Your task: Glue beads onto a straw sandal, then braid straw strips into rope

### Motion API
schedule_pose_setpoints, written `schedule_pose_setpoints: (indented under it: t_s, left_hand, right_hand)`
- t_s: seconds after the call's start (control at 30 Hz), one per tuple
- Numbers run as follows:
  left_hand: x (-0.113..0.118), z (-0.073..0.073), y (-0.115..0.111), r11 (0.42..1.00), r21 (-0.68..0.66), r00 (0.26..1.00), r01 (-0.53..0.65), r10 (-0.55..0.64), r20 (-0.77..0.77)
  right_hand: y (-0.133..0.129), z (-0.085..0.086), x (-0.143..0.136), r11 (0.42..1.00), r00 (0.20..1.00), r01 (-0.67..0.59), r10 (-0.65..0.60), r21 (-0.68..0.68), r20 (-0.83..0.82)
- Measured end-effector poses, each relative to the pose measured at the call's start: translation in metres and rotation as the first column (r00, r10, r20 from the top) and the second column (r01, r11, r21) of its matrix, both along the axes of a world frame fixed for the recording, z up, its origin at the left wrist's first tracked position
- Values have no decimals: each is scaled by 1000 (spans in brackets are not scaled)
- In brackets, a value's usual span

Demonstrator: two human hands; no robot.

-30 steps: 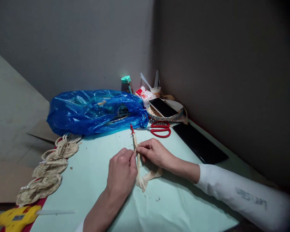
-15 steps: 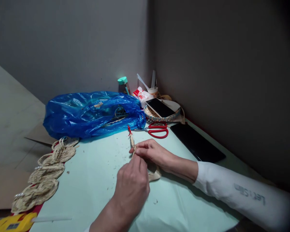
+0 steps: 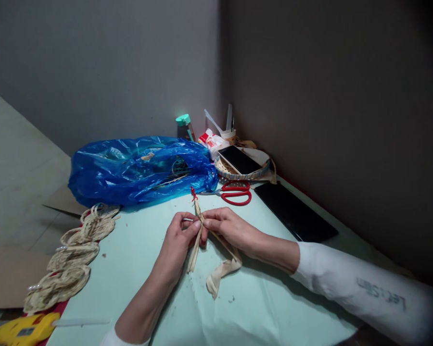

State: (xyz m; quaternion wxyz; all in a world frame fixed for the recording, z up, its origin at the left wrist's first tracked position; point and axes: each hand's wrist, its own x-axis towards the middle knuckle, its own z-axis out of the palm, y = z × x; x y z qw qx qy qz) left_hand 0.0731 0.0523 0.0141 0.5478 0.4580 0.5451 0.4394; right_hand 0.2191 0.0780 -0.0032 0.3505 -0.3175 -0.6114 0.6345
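A pale braided strip of dried fibre (image 3: 197, 207) is tied with red at its top end and lies over the pale green table cover. My left hand (image 3: 182, 235) pinches the strands from the left, thumb and fingers closed. From the right, my right hand (image 3: 229, 226) grips the braid at the same spot, fingertips close to the left ones. Loose strands (image 3: 194, 254) hang below my fingers. A wider, curled strand end (image 3: 216, 280) lies to the lower right on the cover.
Red-handled scissors (image 3: 236, 193) and a blue plastic bag (image 3: 140, 168) lie beyond my hands. A phone (image 3: 241, 160) rests on a woven basket (image 3: 222, 169). At right is a black tablet (image 3: 292, 211); at left, coiled braids (image 3: 72, 257) and a yellow glue gun (image 3: 27, 329).
My left hand has moved up and left and turned, uncovering the hanging strands and the curled end. The right hand has stayed almost in place.
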Motion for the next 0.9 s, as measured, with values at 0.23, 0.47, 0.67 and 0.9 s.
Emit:
schedule_pose_setpoints:
  t_s: [0.23,0.47,0.67,0.9]
  left_hand:
    - [3,-3,-1,990,-98,993,98,-91,70]
    - [7,-7,-3,998,-63,996,-17,11,-90]
    - [8,-9,-5,995,-65,995,-77,72,-72]
    - [1,-11,-8,998,-63,999,-2,5,42]
  right_hand:
    - [4,6,7,953,945,-142,51,266,323]
    - [-9,22,8,802,508,-244,-374,546,776]
    - [-20,25,3,696,394,-415,-443,586,805]
    - [-40,8,-8,525,431,-539,-501,659,751]
